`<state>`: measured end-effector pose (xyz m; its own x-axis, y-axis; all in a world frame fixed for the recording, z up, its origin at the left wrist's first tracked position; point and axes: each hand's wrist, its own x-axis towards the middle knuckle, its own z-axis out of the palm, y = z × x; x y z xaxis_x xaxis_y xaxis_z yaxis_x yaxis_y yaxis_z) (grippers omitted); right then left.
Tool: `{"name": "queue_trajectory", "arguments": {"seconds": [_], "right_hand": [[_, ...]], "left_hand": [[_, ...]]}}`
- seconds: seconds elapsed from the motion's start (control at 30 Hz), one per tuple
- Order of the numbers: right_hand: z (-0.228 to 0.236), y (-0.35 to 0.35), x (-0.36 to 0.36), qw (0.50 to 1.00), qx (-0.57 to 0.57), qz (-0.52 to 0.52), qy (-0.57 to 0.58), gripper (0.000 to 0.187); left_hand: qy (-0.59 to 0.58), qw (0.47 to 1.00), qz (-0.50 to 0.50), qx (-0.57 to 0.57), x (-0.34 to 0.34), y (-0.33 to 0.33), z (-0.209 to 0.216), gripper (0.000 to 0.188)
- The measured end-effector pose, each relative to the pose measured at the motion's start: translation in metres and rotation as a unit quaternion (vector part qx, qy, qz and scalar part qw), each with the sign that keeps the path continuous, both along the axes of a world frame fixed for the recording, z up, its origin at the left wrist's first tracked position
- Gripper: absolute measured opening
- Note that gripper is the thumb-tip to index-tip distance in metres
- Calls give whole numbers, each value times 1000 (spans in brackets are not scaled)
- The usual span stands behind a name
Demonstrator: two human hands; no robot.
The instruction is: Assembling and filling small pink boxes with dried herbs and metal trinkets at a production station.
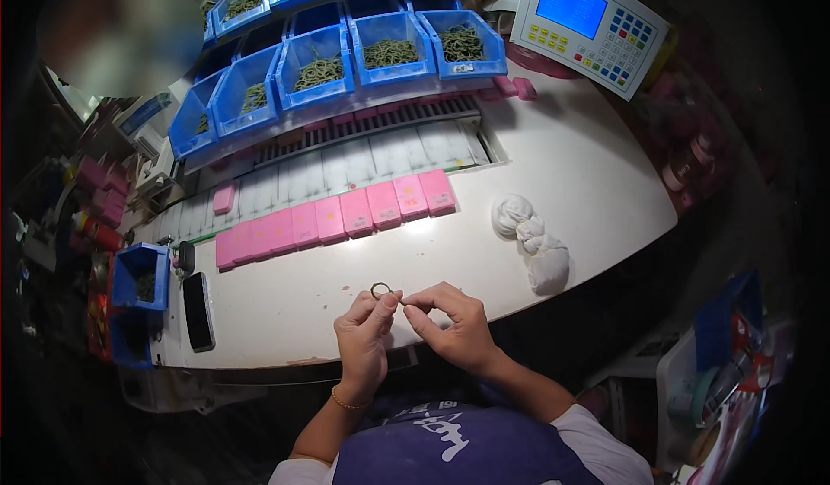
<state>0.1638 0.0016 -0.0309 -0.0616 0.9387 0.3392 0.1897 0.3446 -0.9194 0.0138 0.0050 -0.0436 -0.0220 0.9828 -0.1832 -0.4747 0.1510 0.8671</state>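
Close to the front edge of the white table, my left hand [363, 338] pinches a small dark green ring [373, 290] between thumb and fingers. The ring stands up above the fingertips, its round opening showing. My right hand [456, 325] is right beside it, thumb and forefinger closed together at a thin dark bit by the ring's lower side. Whether that bit is part of the ring is too small to tell. Beyond my hands, a row of several pink rectangular blocks [329, 219] lies side by side across the table.
Blue bins [313, 61] of green rings stand at the back. One pink block [224, 197] lies apart at left. A phone [198, 312] and small blue bins [141, 264] are on the left, a knotted white cloth bundle [546, 260] right, a keypad unit with screen [590, 27] back right.
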Motion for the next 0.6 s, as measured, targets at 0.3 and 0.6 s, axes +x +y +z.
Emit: {"name": "queue_trajectory", "arguments": {"seconds": [0.3, 0.6], "right_hand": [[-2, 1, -1, 1000, 24, -14, 3, 6], [-3, 5, 0, 994, 86, -44, -51, 6]], "left_hand": [[34, 999, 5, 27, 2, 0, 2, 16], [106, 992, 19, 61, 7, -2, 6, 12]]}}
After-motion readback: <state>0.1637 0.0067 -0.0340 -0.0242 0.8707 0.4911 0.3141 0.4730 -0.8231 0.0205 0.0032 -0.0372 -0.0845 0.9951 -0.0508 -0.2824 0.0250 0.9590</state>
